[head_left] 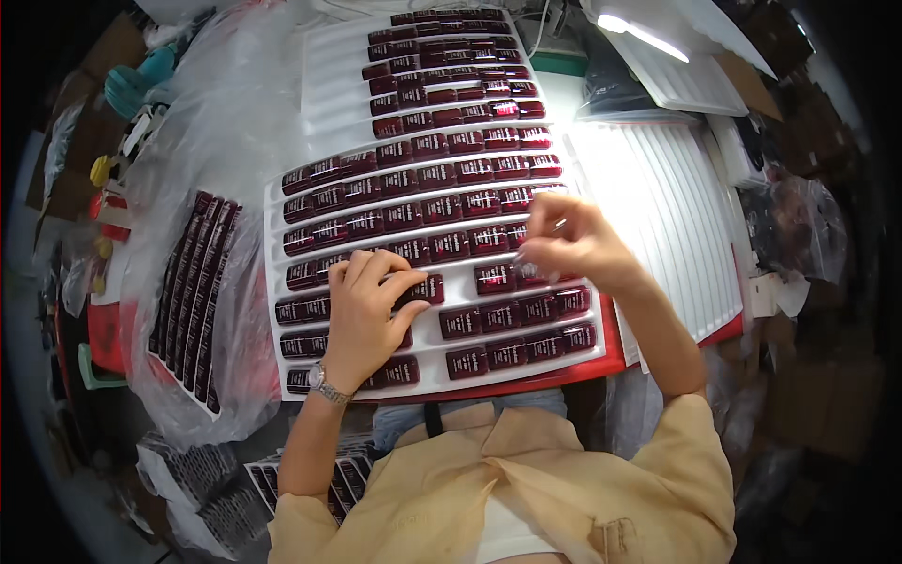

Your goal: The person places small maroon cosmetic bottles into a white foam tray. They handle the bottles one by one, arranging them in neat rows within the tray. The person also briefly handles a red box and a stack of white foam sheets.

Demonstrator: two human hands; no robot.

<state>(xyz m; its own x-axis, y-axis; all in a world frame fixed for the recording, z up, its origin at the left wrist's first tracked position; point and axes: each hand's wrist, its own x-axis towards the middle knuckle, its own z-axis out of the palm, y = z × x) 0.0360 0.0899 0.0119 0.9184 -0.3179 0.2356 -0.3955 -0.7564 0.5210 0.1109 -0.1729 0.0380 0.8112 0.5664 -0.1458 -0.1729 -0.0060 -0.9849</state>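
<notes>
Small dark red rectangular bottles with white print lie in rows along a white ridged tray. My left hand, a metal-band watch on its wrist, rests over a near row with bent fingers. Its thumb and index finger close around one dark red bottle beside a bare stretch of groove. My right hand hovers over the right end of the rows, thumb and fingertips pinched together. What they hold, if anything, is too small and blurred to tell. Just below it lies another dark red bottle.
A second white tray with bottle rows lies beyond. At right are stacked white ridged trays under a bright lamp. Clear plastic sheeting covers the left side, with another batch of bottles in plastic.
</notes>
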